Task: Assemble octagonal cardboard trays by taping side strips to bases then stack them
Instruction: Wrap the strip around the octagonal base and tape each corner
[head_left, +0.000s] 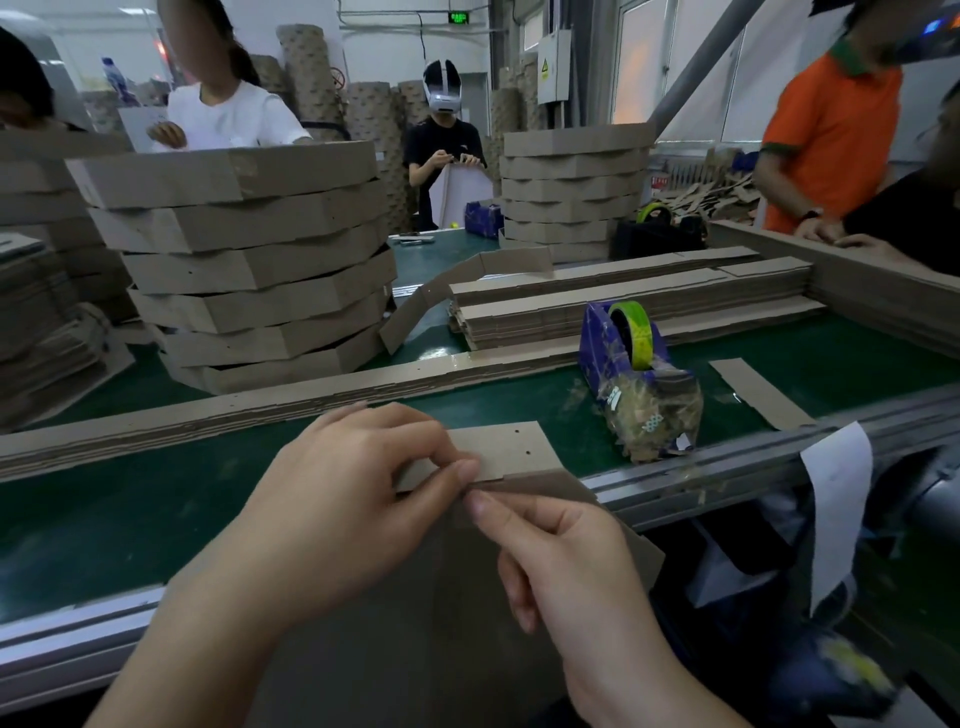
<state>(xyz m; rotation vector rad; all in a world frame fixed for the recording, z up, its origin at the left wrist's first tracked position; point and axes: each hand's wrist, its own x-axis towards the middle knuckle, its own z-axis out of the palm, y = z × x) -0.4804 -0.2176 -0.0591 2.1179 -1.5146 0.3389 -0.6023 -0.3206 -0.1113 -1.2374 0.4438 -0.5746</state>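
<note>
Green belt table (156, 519) runs across a busy workroom, with a tall stack of finished trays (249, 260) at the back. Close to the person, the strip (498, 449) lies along the far edge of the flat base (566, 486). It runs left to right. The left hand (353, 493) has curled fingers and pinches the strip. The right hand (561, 561) pinches the base edge with thumb and finger, right where the two pieces meet. The fingertips of both hands almost touch there. I cannot tell if any tape is on the join yet. The blue tape holder (634, 364) sits to the right and a bit farther back. It is nearer the right hand, so that hand should probably reach for it.
</note>
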